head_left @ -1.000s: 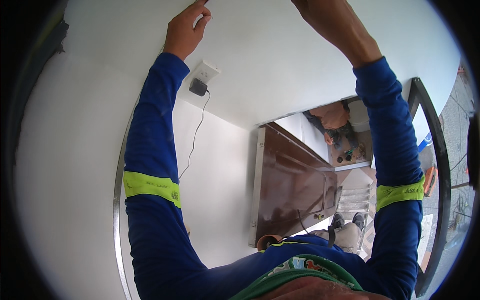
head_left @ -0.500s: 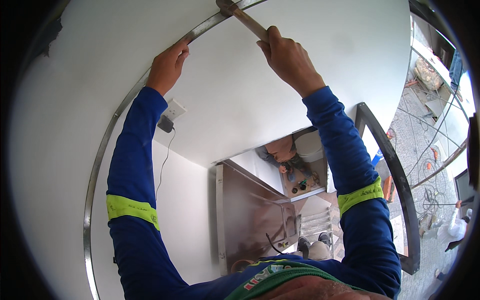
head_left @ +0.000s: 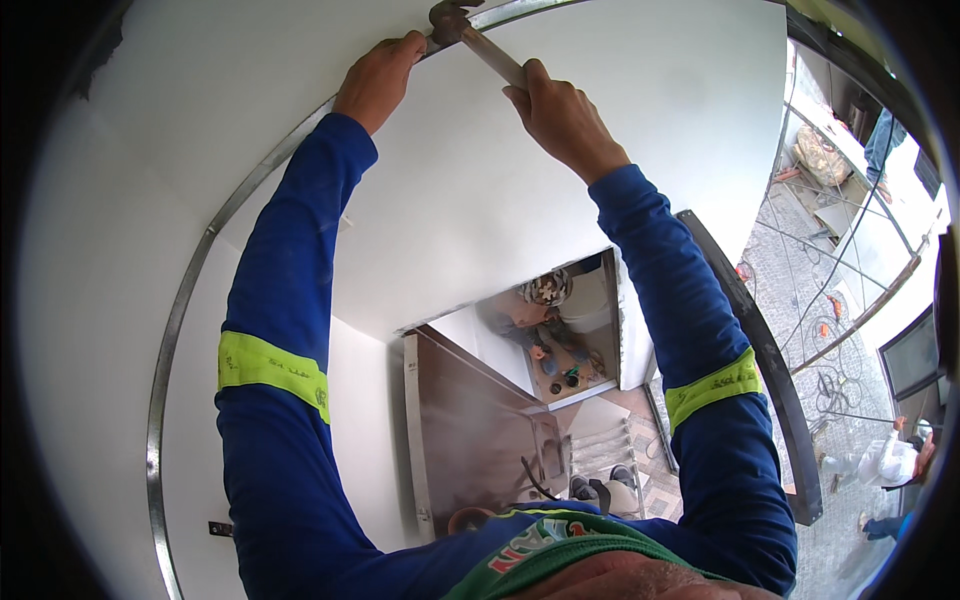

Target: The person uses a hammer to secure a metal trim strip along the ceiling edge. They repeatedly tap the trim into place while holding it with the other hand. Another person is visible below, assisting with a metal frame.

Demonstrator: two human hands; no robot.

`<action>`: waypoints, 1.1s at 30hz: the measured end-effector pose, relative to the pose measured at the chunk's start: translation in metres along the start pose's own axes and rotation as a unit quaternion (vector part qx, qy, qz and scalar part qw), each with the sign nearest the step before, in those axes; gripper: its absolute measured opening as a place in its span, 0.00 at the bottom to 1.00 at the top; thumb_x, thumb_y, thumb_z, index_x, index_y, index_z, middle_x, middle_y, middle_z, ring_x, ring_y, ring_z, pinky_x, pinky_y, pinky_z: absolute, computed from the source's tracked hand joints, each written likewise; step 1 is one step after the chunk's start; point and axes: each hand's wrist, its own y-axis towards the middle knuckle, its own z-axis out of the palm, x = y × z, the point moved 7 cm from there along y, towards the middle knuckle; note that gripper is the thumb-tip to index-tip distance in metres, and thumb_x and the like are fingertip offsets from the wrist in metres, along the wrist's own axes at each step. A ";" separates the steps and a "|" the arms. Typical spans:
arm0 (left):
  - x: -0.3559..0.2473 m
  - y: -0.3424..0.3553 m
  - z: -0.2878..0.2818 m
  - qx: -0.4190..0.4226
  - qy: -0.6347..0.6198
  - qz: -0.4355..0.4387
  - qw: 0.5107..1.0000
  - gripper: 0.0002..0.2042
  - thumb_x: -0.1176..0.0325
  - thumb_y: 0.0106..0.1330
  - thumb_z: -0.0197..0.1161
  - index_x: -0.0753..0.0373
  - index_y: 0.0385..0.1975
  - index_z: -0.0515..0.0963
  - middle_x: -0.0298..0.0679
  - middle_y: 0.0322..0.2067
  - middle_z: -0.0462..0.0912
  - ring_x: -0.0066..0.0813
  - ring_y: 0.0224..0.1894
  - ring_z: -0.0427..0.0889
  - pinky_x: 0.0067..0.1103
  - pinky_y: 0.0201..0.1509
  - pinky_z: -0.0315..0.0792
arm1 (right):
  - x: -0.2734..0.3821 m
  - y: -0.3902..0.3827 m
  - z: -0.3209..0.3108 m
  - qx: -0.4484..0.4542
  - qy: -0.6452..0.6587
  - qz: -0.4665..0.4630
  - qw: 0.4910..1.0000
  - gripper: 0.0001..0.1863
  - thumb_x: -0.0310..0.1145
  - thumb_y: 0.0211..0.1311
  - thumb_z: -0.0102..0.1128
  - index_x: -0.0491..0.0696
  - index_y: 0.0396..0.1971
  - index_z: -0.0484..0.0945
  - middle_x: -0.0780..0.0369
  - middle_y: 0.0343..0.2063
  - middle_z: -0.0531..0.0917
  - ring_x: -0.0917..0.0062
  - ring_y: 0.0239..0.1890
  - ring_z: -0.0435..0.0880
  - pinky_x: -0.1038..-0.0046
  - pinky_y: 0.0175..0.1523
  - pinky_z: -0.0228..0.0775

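My right hand [head_left: 565, 115] grips the wooden handle of a claw hammer [head_left: 492, 57], raised high against the white wall. The hammer's head lies over a thin metal channel [head_left: 154, 440] that runs along the wall and ceiling, bent by the lens. Just left of the head, my left hand [head_left: 383, 82] is raised to the channel with fingers closed and thumb and fingertips pressed together at its edge. Whatever those fingertips pinch, if anything, is too small to make out.
Below are my shoes on a ladder [head_left: 600, 450], beside a brown door [head_left: 470, 420]. A person in a patterned cap [head_left: 546, 288] crouches through the opening. A dark metal frame [head_left: 770, 345] stands close to my right arm. Cables and other people are outside at right.
My left hand has moved up and right along the channel, close to the hammer head. The hammer has turned so its claw shows, and my right hand has shifted slightly left and down.
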 end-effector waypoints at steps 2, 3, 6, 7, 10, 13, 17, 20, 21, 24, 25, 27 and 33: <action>-0.001 -0.003 0.005 -0.001 0.041 0.009 0.999 0.04 0.73 0.74 0.53 0.57 0.45 0.71 0.42 0.40 0.86 0.47 0.43 0.85 0.37 0.45 0.81 | -0.009 -0.001 -0.001 -0.002 0.015 0.022 1.000 0.15 0.40 0.77 0.55 0.43 0.38 0.66 0.49 0.16 0.80 0.49 0.20 0.83 0.53 0.25 0.75; -0.004 -0.006 0.004 -0.015 0.046 0.028 0.998 0.05 0.74 0.74 0.53 0.57 0.45 0.72 0.41 0.41 0.86 0.46 0.44 0.85 0.37 0.45 0.82 | -0.016 -0.002 -0.002 -0.008 0.020 0.036 0.999 0.15 0.41 0.76 0.55 0.43 0.38 0.66 0.49 0.17 0.80 0.48 0.20 0.82 0.53 0.25 0.74; -0.010 -0.013 0.003 -0.048 0.061 0.061 0.995 0.08 0.75 0.72 0.54 0.57 0.47 0.72 0.39 0.45 0.86 0.43 0.46 0.85 0.36 0.47 0.83 | -0.036 -0.008 -0.007 -0.039 0.004 0.067 0.997 0.15 0.40 0.76 0.56 0.44 0.39 0.67 0.48 0.19 0.81 0.47 0.22 0.82 0.53 0.25 0.73; -0.013 -0.015 0.002 -0.064 0.062 0.073 0.993 0.08 0.76 0.71 0.54 0.57 0.47 0.72 0.39 0.45 0.85 0.42 0.46 0.85 0.35 0.48 0.83 | -0.040 -0.010 -0.012 -0.066 0.001 0.052 0.996 0.15 0.40 0.76 0.57 0.44 0.39 0.67 0.48 0.18 0.81 0.47 0.22 0.82 0.54 0.25 0.73; -0.012 -0.017 0.007 -0.053 0.064 0.067 0.994 0.10 0.76 0.71 0.53 0.57 0.48 0.73 0.38 0.46 0.86 0.41 0.47 0.85 0.35 0.48 0.83 | -0.058 -0.012 -0.011 -0.095 -0.009 0.051 0.994 0.15 0.40 0.75 0.58 0.44 0.41 0.67 0.49 0.18 0.80 0.48 0.21 0.82 0.55 0.24 0.73; -0.009 -0.018 0.008 -0.057 0.051 0.069 0.995 0.05 0.72 0.74 0.53 0.57 0.45 0.71 0.40 0.45 0.86 0.46 0.46 0.85 0.36 0.47 0.82 | -0.073 -0.011 -0.001 -0.082 -0.017 0.073 0.994 0.16 0.41 0.75 0.58 0.43 0.42 0.67 0.50 0.18 0.81 0.48 0.21 0.83 0.55 0.24 0.75; -0.006 -0.012 0.006 -0.043 0.065 0.068 0.995 0.06 0.72 0.73 0.54 0.57 0.46 0.74 0.42 0.40 0.86 0.48 0.42 0.85 0.37 0.45 0.81 | -0.078 -0.013 0.007 -0.089 0.000 0.083 0.993 0.17 0.43 0.75 0.57 0.44 0.44 0.67 0.49 0.19 0.82 0.47 0.23 0.84 0.52 0.25 0.76; -0.005 -0.002 -0.007 -0.082 -0.025 0.078 0.993 0.04 0.70 0.73 0.59 0.58 0.44 0.78 0.43 0.39 0.85 0.47 0.43 0.84 0.35 0.46 0.78 | -0.078 -0.016 0.006 -0.100 -0.032 0.078 0.991 0.16 0.43 0.74 0.57 0.46 0.44 0.66 0.49 0.20 0.83 0.46 0.24 0.84 0.49 0.27 0.75; -0.006 0.002 -0.012 -0.087 -0.002 0.081 0.993 0.04 0.72 0.72 0.60 0.60 0.43 0.79 0.40 0.41 0.85 0.43 0.45 0.83 0.32 0.50 0.77 | -0.078 -0.017 0.004 -0.100 -0.012 0.071 0.992 0.16 0.43 0.74 0.57 0.46 0.43 0.66 0.49 0.20 0.83 0.46 0.24 0.84 0.49 0.27 0.75; -0.005 0.014 -0.023 -0.090 0.019 0.056 0.994 0.05 0.71 0.72 0.61 0.60 0.44 0.79 0.38 0.43 0.84 0.38 0.46 0.81 0.30 0.51 0.77 | -0.075 -0.018 -0.003 -0.079 0.027 0.091 0.992 0.15 0.42 0.74 0.57 0.46 0.41 0.66 0.50 0.20 0.82 0.48 0.22 0.83 0.48 0.29 0.75; -0.003 0.019 -0.023 -0.076 0.022 0.037 0.996 0.07 0.72 0.74 0.59 0.60 0.47 0.80 0.38 0.43 0.84 0.37 0.46 0.82 0.30 0.51 0.77 | -0.074 -0.018 -0.006 -0.068 0.030 0.096 0.993 0.15 0.42 0.74 0.57 0.45 0.41 0.66 0.51 0.19 0.82 0.50 0.22 0.82 0.50 0.29 0.74; -0.006 0.029 -0.022 -0.062 0.044 0.034 0.997 0.09 0.73 0.75 0.57 0.59 0.50 0.81 0.38 0.42 0.83 0.37 0.46 0.82 0.29 0.51 0.77 | -0.073 -0.018 -0.011 -0.040 0.036 0.114 0.992 0.15 0.41 0.75 0.57 0.44 0.41 0.66 0.53 0.18 0.80 0.53 0.19 0.80 0.52 0.28 0.73; -0.015 0.053 -0.009 -0.037 -0.040 -0.005 0.999 0.12 0.75 0.75 0.56 0.59 0.54 0.81 0.38 0.40 0.84 0.32 0.43 0.85 0.27 0.49 0.79 | -0.071 -0.018 -0.020 -0.024 0.052 0.114 0.992 0.15 0.41 0.75 0.56 0.44 0.41 0.67 0.54 0.18 0.80 0.53 0.21 0.81 0.52 0.28 0.74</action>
